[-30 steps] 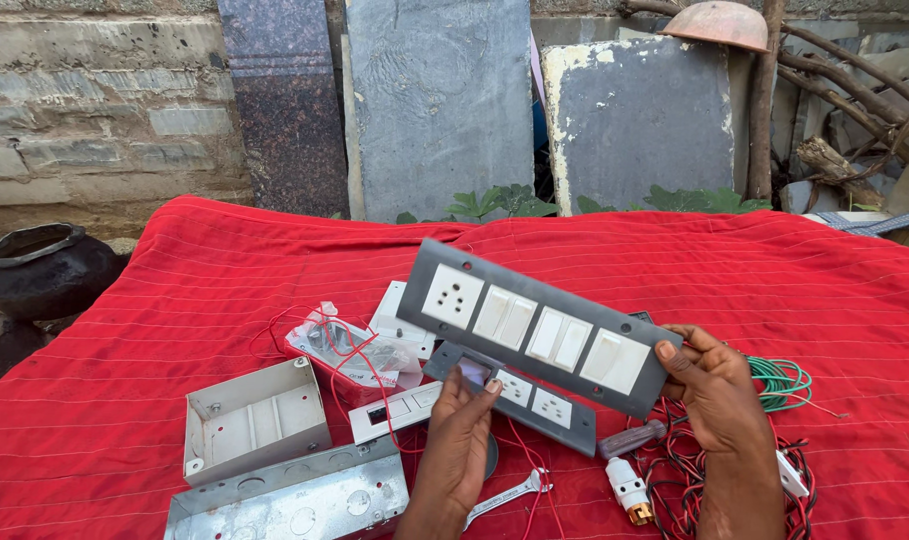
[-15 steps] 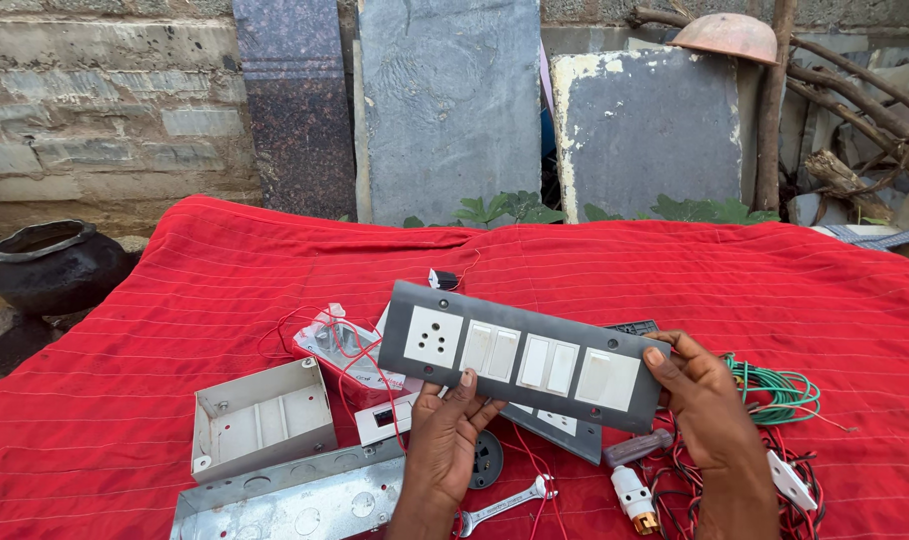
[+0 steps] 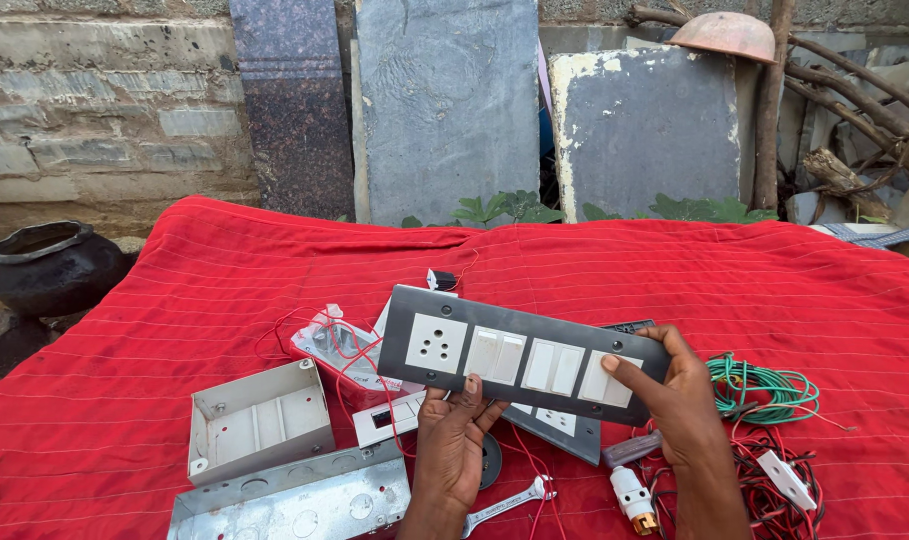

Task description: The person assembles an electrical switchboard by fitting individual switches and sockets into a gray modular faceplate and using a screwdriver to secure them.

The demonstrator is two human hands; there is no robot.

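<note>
While curled: fingers (image 3: 615, 365) around switch plate (image 3: 520, 352)

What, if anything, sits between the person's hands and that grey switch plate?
Nothing visible. The left hand grips the switch plate along its lower edge, and the right hand holds its right end, thumb on the front.

Even, soft daylight, bright, shadows faint and short, no glare, focus sharp throughout, slight wide-angle bending at edges.

You have bare red cloth (image 3: 675, 270) beyond the switch plate (image 3: 520, 352); metal boxes (image 3: 275, 450) crowd your left, wire coils (image 3: 765, 385) your right
</note>
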